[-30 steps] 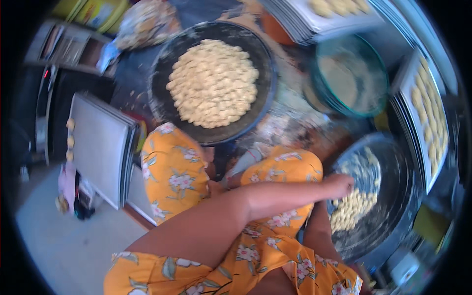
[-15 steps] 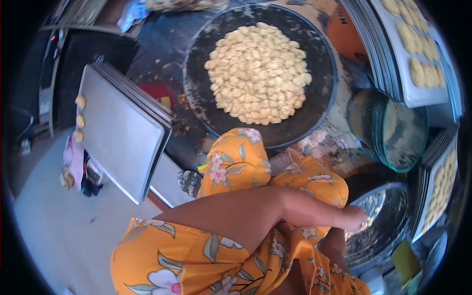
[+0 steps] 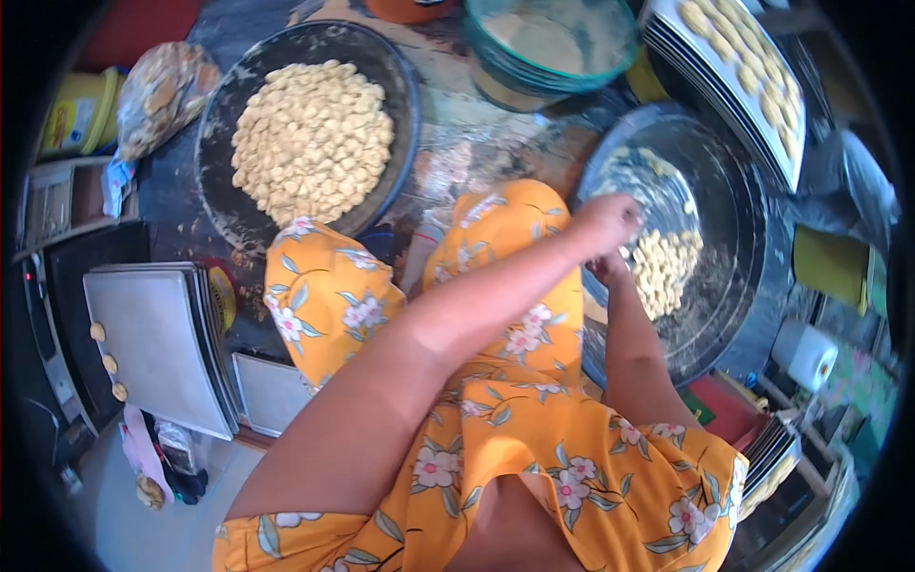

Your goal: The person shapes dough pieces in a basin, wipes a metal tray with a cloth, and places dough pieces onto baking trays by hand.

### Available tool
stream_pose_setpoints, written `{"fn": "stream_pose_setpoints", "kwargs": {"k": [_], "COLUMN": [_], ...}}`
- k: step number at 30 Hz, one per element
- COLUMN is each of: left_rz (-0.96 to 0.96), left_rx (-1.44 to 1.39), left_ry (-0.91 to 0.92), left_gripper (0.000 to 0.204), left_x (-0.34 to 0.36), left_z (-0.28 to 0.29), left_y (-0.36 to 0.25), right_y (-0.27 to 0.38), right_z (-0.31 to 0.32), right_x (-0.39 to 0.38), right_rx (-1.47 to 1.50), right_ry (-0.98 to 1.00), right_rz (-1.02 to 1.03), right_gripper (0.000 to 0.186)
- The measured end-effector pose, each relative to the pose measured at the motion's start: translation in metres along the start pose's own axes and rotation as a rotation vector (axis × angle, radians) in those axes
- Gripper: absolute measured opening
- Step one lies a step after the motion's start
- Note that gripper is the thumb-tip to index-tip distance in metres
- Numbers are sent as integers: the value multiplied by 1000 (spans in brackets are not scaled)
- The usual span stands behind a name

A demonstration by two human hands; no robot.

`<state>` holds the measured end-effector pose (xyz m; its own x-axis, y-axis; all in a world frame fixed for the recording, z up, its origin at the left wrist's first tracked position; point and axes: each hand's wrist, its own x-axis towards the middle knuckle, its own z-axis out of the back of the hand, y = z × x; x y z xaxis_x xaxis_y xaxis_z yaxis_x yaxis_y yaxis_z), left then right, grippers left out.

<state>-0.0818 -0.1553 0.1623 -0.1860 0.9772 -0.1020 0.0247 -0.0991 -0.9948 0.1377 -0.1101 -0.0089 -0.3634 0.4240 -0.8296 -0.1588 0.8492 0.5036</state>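
My left hand is closed in a fist over the left side of a dark round basin. Just below it, my right hand is also closed, and the two hands are nearly touching. Whatever sits in the fingers of either is hidden. Inside the basin, beside my hands, lies a heap of small pale dough pieces. Flour and dough smears coat the basin's upper part. Further left, a second dark basin holds a large mound of dough pieces.
Stacked teal-rimmed tubs stand at the top. Upper right, stacked trays carry rows of shaped dough. More metal trays lean at the left, three dough pieces on one edge. A white jug, yellow bucket and plastic bag sit around.
The view has swung right, so the basins and trays appear further left. My right hand and the dough heap in the basin now show more clearly.
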Motion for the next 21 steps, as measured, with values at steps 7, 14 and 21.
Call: {"fn": "stream_pose_setpoints", "kwargs": {"k": [7,14,21], "left_rz": [206,284,384], "left_rx": [-274,-271,-151], "left_ry": [-89,-139,-86], "left_gripper": [22,20,22], "left_x": [5,9,31], "left_z": [-1,-8,-12], "left_y": [-10,-9,10], "right_y": [-29,-82,-12], "right_z": [81,34,-49], "right_x": [-25,5,101], "right_rx": [-290,138,165], "right_ry": [-422,-186,-260], "right_rz": [-149,-226,393], "right_gripper": [27,34,30]}}
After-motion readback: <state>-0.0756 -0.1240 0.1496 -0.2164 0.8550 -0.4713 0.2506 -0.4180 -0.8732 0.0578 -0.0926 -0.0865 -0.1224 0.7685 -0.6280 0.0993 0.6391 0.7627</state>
